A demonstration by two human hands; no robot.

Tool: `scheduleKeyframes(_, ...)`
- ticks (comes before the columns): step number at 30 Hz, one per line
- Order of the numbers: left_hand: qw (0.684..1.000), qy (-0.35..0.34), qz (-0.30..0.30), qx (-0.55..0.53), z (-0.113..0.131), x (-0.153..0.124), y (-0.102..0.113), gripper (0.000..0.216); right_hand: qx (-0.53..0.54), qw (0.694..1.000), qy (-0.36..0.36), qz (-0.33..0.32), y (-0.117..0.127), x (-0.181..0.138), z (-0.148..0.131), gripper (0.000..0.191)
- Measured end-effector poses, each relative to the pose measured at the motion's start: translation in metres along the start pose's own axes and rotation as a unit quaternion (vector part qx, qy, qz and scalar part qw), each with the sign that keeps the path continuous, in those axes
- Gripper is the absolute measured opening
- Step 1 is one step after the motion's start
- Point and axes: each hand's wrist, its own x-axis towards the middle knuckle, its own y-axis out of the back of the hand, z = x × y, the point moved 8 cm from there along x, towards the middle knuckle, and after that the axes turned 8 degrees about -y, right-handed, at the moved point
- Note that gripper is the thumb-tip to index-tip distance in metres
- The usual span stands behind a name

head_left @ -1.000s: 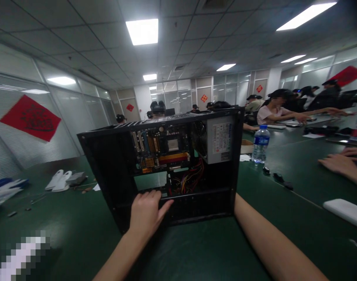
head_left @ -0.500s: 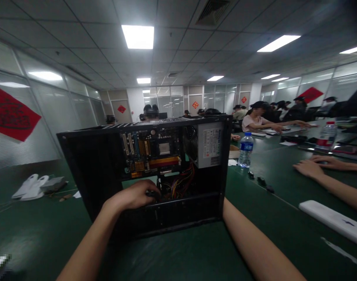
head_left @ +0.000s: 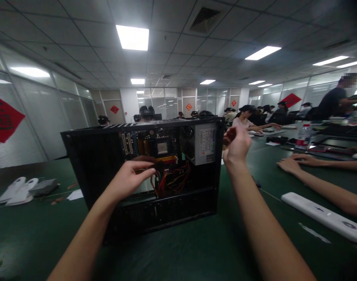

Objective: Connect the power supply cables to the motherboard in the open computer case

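In front of me a black computer case [head_left: 178, 208] stands with its side off, tilted slightly in view. Inside are a motherboard [head_left: 162, 147] and, at the upper right, a grey power supply [head_left: 206, 144] with a label. My left hand [head_left: 131, 175] reaches into the case, thumb and fingers closed on the top of a bundle of power cables [head_left: 172, 177]; the fingertips are partly lost in the dark. Just outside the case's right edge, my right hand [head_left: 238, 146] is raised with loosely bent fingers and nothing visible in it.
White power strip [head_left: 321, 216] lies on the green table at right. Another person's hands [head_left: 298, 164] rest beyond it, near a red-capped bottle [head_left: 303, 136]. White objects [head_left: 19, 191] and a grey block [head_left: 44, 187] lie at left. Other people sit further back.
My left hand has risen inside the case, and the cables stand higher. My right hand has come from behind the case's right side up into view. The view has turned slightly right.
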Motion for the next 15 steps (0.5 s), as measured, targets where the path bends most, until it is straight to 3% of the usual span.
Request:
scheduleKeyframes(2, 0.997, 0.008, 0.072, -0.035, 0.013, 0.003, 0.015, 0.037, 0.023, 0.996, 0.08, 0.019, -0.004, -0.017, -0.041, 0.033)
scheduleKeyframes(4, 0.99, -0.005, 0.134, -0.046, 0.028, 0.005, 0.024, 0.04, -0.014, 0.989, 0.122, -0.079, -0.032, -0.045, -0.078, 0.032)
scheduleKeyframes(5, 0.988, -0.02, 0.145, -0.043, 0.036, 0.005, 0.025, 0.039, -0.078, 0.976, 0.1, -0.176, -0.056, -0.062, -0.084, 0.032)
scheduleKeyframes(7, 0.99, -0.056, 0.129, -0.023, 0.051, 0.004, 0.017, 0.032, -0.192, 0.923, 0.069, -0.325, -0.091, -0.097, -0.083, 0.031)
scheduleKeyframes(11, 0.992, -0.087, 0.079, 0.035, 0.065, -0.004, 0.003, 0.024, -0.302, 0.835, 0.026, -0.46, -0.116, -0.133, -0.047, 0.026)
scheduleKeyframes(15, 0.993, -0.075, 0.064, 0.058, 0.064, -0.006, 0.004, 0.027, -0.224, 0.824, -0.052, -0.519, -0.119, -0.131, -0.02, 0.017)
